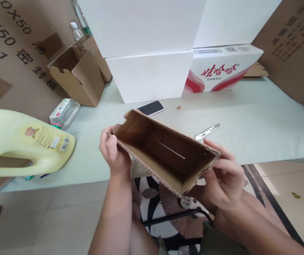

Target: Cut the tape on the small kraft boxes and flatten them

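Observation:
Between my two hands is a long, open-topped cardboard box (146, 163), tilted so that I look down into its hollow inside. A thin slit of light shows through its bottom. At the box's left end, my left hand (114, 150) pinches the notched edge between thumb and fingers. My right hand (223, 173) grips the right end, with its fingers on the far side and the thumb near the rim. Just beyond the box lie a phone (151, 107) and a utility knife (207, 132) on the pale tabletop (247, 124).
White cartons (152, 78) are stacked at the back. To the left stand a yellow jug (48, 141), a clear bottle (68, 111) lying down, and other brown cardboard boxes (88, 79). A large brown carton (295, 46) rises at the right. Below is the tiled floor (69, 219).

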`<state>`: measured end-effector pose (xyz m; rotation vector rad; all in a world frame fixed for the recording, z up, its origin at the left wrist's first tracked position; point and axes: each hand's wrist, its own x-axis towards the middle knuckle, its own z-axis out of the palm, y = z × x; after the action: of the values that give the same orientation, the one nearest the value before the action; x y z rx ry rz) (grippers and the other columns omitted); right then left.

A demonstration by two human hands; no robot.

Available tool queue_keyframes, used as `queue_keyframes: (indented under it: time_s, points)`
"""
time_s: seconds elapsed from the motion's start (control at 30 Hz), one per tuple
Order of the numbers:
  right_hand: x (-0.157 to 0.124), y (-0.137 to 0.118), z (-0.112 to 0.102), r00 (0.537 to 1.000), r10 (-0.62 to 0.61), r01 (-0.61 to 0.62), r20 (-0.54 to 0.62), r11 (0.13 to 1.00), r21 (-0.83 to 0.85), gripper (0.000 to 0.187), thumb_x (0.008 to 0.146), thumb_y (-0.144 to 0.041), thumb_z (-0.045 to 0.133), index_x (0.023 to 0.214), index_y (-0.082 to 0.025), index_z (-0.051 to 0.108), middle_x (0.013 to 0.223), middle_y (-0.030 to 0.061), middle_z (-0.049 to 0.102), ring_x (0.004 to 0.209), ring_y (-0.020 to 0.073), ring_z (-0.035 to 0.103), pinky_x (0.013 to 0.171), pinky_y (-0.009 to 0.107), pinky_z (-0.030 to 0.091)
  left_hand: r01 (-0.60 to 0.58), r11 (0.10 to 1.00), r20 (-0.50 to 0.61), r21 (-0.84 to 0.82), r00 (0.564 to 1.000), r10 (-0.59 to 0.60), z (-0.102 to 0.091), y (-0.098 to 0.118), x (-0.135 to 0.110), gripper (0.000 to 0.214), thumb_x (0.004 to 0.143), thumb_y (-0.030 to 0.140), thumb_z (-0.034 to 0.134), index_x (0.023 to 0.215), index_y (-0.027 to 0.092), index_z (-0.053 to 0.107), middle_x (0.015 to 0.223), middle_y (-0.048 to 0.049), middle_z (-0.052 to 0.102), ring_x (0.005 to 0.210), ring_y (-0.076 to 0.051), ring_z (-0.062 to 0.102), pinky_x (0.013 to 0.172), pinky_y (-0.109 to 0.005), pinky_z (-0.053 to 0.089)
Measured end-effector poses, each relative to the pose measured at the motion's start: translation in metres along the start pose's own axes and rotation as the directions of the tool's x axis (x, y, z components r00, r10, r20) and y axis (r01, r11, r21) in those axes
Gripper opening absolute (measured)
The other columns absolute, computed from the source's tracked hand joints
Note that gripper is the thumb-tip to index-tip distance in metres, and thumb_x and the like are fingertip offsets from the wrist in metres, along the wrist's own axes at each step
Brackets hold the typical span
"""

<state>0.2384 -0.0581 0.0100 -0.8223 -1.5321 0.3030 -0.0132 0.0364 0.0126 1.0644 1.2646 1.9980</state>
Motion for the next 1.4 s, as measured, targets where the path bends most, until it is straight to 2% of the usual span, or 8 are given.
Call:
queue_keyframes:
  time_s: [0.33, 0.53, 0.67, 0.83, 0.97, 1.1, 1.3, 1.4]
  points:
    - [0.013, 0.038, -0.007, 0.998, 0.037, -0.03, -0.059, 0.994, 0.11, 0.046, 0.098, -0.021, 0.059, 0.141, -0.033, 0.055, 0.135, 0.0068, 0.067, 0.132, 0.0234, 0.065, 0.113, 0.052, 0.055, -0.067, 0.975, 0.098, -0.213, 0.991, 0.09, 0.014, -0.009, -0.009, 0.026, 0.077, 0.043, 0.072, 0.091, 0.022, 0.072, 0.097, -0.0043, 0.073, 0.094, -0.021, 0.066, 0.086, -0.035, 0.052]
    - [0.022, 0.036, -0.019, 0.983, -0.146, 0.132, -0.115, 0.984, -0.123, 0.027, 0.093, -0.019, 0.061, 0.114, -0.033, 0.069, 0.121, 0.0049, 0.063, 0.118, 0.025, 0.069, 0.103, 0.051, 0.058, -0.047, 0.986, 0.146, -0.162, 0.987, 0.071, 0.026, -0.009, -0.013, 0.029, 0.078, 0.047, 0.07, 0.093, 0.023, 0.068, 0.099, -0.0044, 0.07, 0.095, -0.022, 0.065, 0.088, -0.038, 0.052]
    - [0.027, 0.029, -0.029, 0.999, 0.03, -0.037, -0.032, 0.97, -0.241, 0.029, 0.098, -0.033, 0.06, 0.125, -0.033, 0.071, 0.123, 0.0095, 0.063, 0.117, 0.0291, 0.066, 0.104, 0.054, 0.056, -0.056, 0.988, 0.165, -0.143, 0.983, 0.08, 0.032, -0.005, -0.016, 0.029, 0.076, 0.048, 0.069, 0.092, 0.023, 0.069, 0.1, -0.0051, 0.071, 0.099, -0.024, 0.066, 0.093, -0.04, 0.053]
    - [0.029, 0.043, -0.035, 0.976, 0.216, -0.216, -0.02, 0.96, -0.177, 0.038, 0.097, -0.049, 0.064, 0.132, -0.034, 0.067, 0.139, 0.0097, 0.062, 0.139, 0.0348, 0.054, 0.118, 0.059, 0.047, -0.108, 0.992, 0.181, -0.059, 0.977, 0.117, 0.033, -0.001, -0.017, 0.027, 0.079, 0.051, 0.061, 0.083, 0.025, 0.069, 0.094, -0.0048, 0.074, 0.099, -0.026, 0.07, 0.095, -0.045, 0.056]
    - [0.023, 0.065, -0.027, 0.94, 0.34, -0.335, 0.027, 0.936, -0.103, 0.053, 0.096, -0.051, 0.067, 0.145, -0.037, 0.054, 0.148, 0.0074, 0.058, 0.142, 0.0305, 0.054, 0.121, 0.055, 0.045, -0.117, 0.992, 0.262, -0.046, 0.957, 0.125, 0.03, -0.003, -0.017, 0.029, 0.084, 0.049, 0.059, 0.07, 0.025, 0.068, 0.082, -0.005, 0.076, 0.093, -0.027, 0.074, 0.1, -0.05, 0.057]
    - [0.019, 0.076, -0.016, 0.923, 0.384, -0.384, 0.0, 0.923, 0.005, 0.072, 0.094, -0.046, 0.071, 0.155, -0.046, 0.034, 0.144, 0.004, 0.059, 0.136, 0.0241, 0.059, 0.117, 0.046, 0.048, -0.072, 0.993, 0.356, -0.091, 0.929, 0.1, 0.025, -0.01, -0.017, 0.023, 0.088, 0.047, 0.07, 0.083, 0.025, 0.071, 0.08, -0.0054, 0.078, 0.106, -0.026, 0.073, 0.103, -0.045, 0.055]
    - [0.015, 0.088, -0.015, 0.925, 0.379, -0.369, -0.027, 0.913, 0.177, 0.031, 0.092, -0.051, 0.068, 0.118, -0.033, 0.062, 0.125, 0.0041, 0.065, 0.122, 0.0252, 0.063, 0.107, 0.046, 0.053, -0.104, 0.995, 0.347, 0.002, 0.933, 0.097, 0.023, -0.022, -0.018, 0.04, 0.089, 0.051, 0.077, 0.116, 0.025, 0.066, 0.104, -0.0056, 0.077, 0.104, -0.021, 0.073, 0.1, -0.038, 0.057]
    - [0.013, 0.089, -0.018, 0.943, 0.331, -0.321, -0.034, 0.933, 0.164, 0.037, 0.094, -0.062, 0.057, 0.104, -0.029, 0.068, 0.122, 0.0071, 0.065, 0.121, 0.0295, 0.063, 0.107, 0.053, 0.052, -0.177, 0.975, 0.356, 0.133, 0.927, 0.12, 0.021, -0.024, -0.015, 0.051, 0.088, 0.056, 0.076, 0.126, 0.024, 0.065, 0.126, -0.0096, 0.073, 0.116, -0.024, 0.071, 0.107, -0.042, 0.055]
